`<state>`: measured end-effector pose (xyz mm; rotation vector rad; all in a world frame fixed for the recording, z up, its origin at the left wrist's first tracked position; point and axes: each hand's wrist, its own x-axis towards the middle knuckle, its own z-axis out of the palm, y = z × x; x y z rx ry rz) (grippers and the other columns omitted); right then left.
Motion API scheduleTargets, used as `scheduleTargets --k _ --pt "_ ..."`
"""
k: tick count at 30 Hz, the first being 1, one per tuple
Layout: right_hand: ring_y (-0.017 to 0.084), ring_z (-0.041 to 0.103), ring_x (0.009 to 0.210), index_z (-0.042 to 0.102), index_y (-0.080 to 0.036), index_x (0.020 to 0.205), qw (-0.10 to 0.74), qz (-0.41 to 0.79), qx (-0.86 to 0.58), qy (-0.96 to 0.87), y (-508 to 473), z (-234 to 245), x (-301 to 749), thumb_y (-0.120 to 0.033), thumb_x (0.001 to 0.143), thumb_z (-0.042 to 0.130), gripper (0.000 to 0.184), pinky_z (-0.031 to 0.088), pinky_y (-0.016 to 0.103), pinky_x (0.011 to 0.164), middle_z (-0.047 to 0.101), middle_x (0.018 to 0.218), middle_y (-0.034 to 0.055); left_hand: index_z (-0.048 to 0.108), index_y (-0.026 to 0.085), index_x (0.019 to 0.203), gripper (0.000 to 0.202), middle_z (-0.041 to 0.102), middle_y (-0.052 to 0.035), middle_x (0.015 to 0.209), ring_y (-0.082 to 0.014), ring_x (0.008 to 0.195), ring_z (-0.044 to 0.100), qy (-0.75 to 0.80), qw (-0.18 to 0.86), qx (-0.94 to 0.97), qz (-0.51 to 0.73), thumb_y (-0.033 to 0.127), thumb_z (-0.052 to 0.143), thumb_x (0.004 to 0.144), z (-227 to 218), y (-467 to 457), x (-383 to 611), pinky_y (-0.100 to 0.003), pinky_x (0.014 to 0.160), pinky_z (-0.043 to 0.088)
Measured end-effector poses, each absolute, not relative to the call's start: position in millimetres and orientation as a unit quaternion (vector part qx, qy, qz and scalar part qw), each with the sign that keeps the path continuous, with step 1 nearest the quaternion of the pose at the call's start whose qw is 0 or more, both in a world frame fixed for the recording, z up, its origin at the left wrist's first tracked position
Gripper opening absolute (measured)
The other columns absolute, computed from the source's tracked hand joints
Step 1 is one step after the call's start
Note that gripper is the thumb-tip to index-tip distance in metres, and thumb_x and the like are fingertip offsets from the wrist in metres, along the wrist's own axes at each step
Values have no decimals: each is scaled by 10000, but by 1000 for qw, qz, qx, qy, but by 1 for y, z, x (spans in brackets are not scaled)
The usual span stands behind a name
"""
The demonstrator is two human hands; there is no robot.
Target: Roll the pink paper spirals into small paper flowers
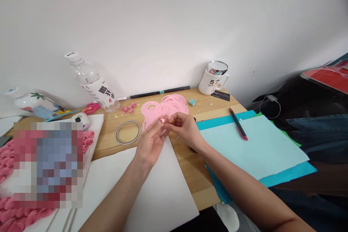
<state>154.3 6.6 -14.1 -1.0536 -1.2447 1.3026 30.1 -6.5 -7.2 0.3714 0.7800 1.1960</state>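
Observation:
My left hand (151,143) is closed, pinching a small roll of pink paper (162,120) between its fingertips. From the right, my right hand (183,127) meets it, its fingers pinched at the same roll or at the strip's end; the fingers partly hide it. Just beyond both hands lies a pile of pink paper spirals (174,103). Several finished pink paper rosettes (129,107) sit to the left of the pile, and one small blue paper roll (191,102) sits to its right. A ring of tape (127,132) lies left of my left hand.
White board (163,188) lies under my forearms. At left are a board with pink rosettes (88,139), pink scissors (91,107) and a water bottle (94,83). A mug (212,81) and black pen (160,92) stand by the wall. Right, a pen (238,124) rests on blue paper (261,148).

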Motion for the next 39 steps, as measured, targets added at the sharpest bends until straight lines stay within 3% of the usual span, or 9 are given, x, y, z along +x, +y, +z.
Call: scheduleTargets --k 3,10,26,39 --pt "117 588 596 531 -172 665 496 565 -422 -507 6 -10 156 -310 627 718 235 509 279 597 608 659 -6 679 175 770 40 669 -29 1025 -133 926 603 353 737 175 548 170 656 738 -9 -6 29 -259 837 444" --pt "102 579 627 561 -170 698 491 575 -408 -512 6 -5 158 -284 656 695 181 494 252 617 593 676 -18 677 168 815 90 647 15 781 -67 690 575 339 758 148 537 137 660 733 -12 -2 26 -186 628 428" --pt "103 589 618 581 -165 730 489 572 -400 -523 5 -7 157 -309 647 716 215 512 264 632 608 699 -11 680 142 808 129 649 -4 789 -79 694 568 336 739 170 558 135 708 682 -14 -1 25 -204 629 431" --pt "119 545 664 561 -189 740 462 359 -413 -697 6 -16 156 -215 789 552 57 471 261 620 580 725 8 681 130 781 113 628 -17 764 -95 702 560 340 742 163 554 131 712 673 -15 0 23 -217 640 424"
